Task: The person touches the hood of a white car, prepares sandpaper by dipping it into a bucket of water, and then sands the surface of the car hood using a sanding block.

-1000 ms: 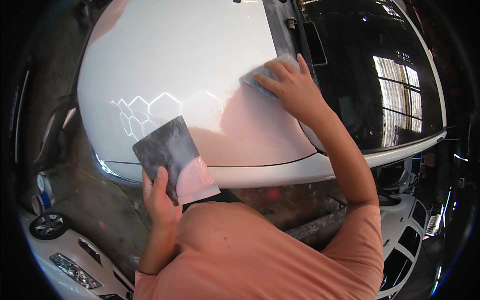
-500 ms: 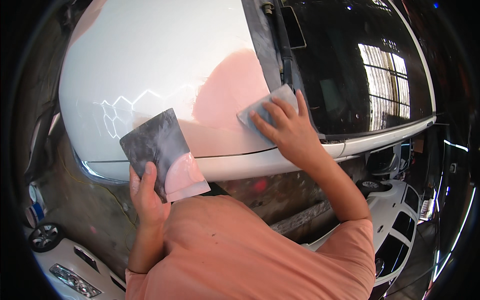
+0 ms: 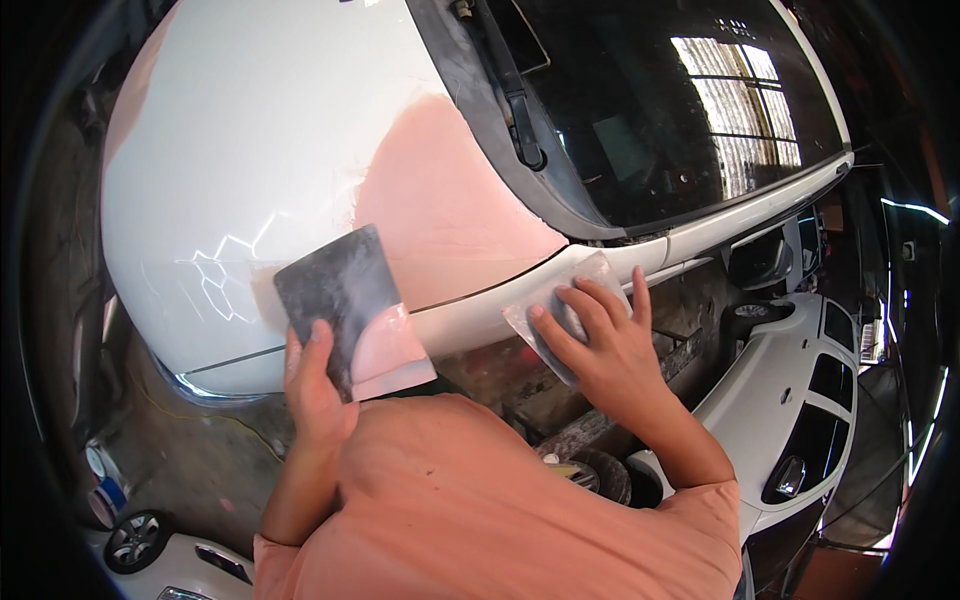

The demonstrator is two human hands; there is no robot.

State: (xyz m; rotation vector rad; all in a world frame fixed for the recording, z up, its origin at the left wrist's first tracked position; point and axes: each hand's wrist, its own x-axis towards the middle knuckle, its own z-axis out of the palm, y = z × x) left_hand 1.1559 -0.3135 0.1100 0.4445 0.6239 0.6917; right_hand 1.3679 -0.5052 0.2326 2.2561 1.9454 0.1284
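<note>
In my left hand [image 3: 318, 390] is a flat dark grey board [image 3: 325, 278], tilted up over the near edge of the white hood [image 3: 240, 140]. Pink body filler [image 3: 388, 342] covers the board's lower right corner. My right hand [image 3: 618, 345] grips a grey, translucent putty spreader [image 3: 530, 322] with the fingers laid over its face, some of which they hide. The spreader is above the near fender, off the filler patch. A broad, smooth pink filler patch [image 3: 440, 190] lies on the hood's rear corner beside the windshield.
The windshield [image 3: 640, 140] and a wiper arm [image 3: 518, 110] lie beyond my right hand. Another white car [image 3: 790, 420] stands at the right, and part of a white car [image 3: 185, 560] shows at lower left. A yellow cord [image 3: 225, 415] runs along the floor.
My right hand has drawn the spreader off the hood's filler patch, toward me. More of the patch is uncovered. The left hand still holds the board, and the whole view has shifted.
</note>
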